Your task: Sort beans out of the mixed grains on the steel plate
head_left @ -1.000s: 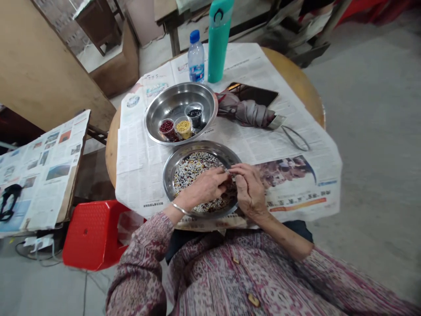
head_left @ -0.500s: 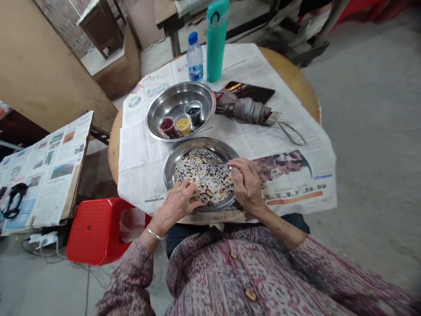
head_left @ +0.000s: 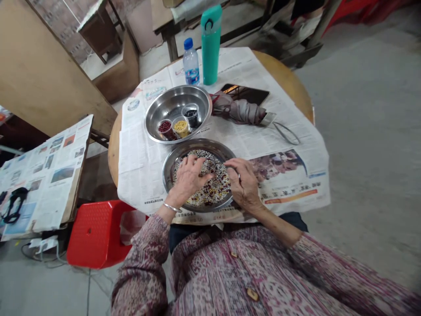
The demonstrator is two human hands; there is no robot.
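A shallow steel pan [head_left: 171, 160] of mixed white, red and yellow grains [head_left: 217, 186] sits at the near edge of the round table. My left hand [head_left: 189, 177] lies on the grains with its fingers spread flat, open. My right hand [head_left: 241, 182] rests on the pan's right rim, fingers curled together over the grains; what they pinch is too small to see. Behind the pan stands a steel bowl [head_left: 164, 101] holding three small cups: red beans [head_left: 164, 127], yellow grains [head_left: 180, 126] and black beans [head_left: 191, 114].
Newspaper [head_left: 138, 153] covers the table. At the back stand a water bottle [head_left: 190, 62] and a teal flask [head_left: 209, 44]. A folded umbrella [head_left: 238, 109] lies over a dark tablet [head_left: 253, 93]. A red stool [head_left: 95, 232] and a paper-covered side table [head_left: 42, 171] are at the left.
My left hand drew back to the pan's near rim, then moved forward onto the grains and spread flat. My right hand stayed at the right rim.
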